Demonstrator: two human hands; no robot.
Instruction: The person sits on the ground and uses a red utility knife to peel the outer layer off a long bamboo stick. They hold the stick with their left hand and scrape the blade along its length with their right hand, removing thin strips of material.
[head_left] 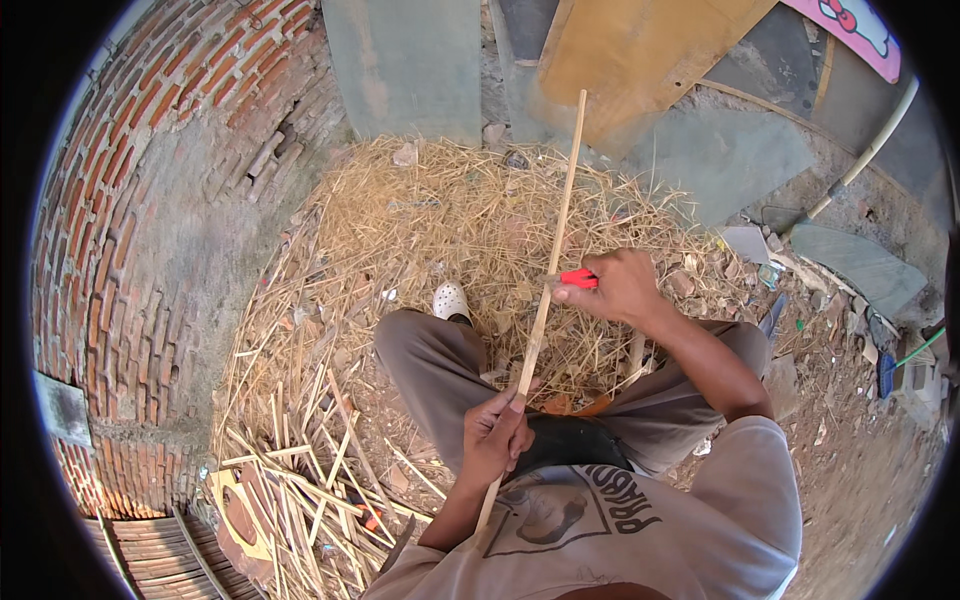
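Currently, left hand (493, 435) clasping long pale wooden strip (562, 215) low down, strip slanting forward-right; right hand (620, 288) gripping small red-handled tool (578, 279) against strip's middle.

1. Stick (565, 215) cuts up the middle from the torso; cross-travel has to go over or under it.
2. Span of stick between left hand (495, 438) and right hand (615, 290): reachable, but bounded by left leg (425, 375) and right leg (670, 385).
3. Red tool (580, 279) in the right hand blocks sliding along the stick there.
4. Beyond it, room both sides over the straw (400, 215). Stick's far end overlaps the yellow-brown board (640, 60) in view; can't tell the gap.
5. Left: shoe (450, 300) beside the left knee, stick pile (320, 490) lower, brick wall (95, 230) well apart.
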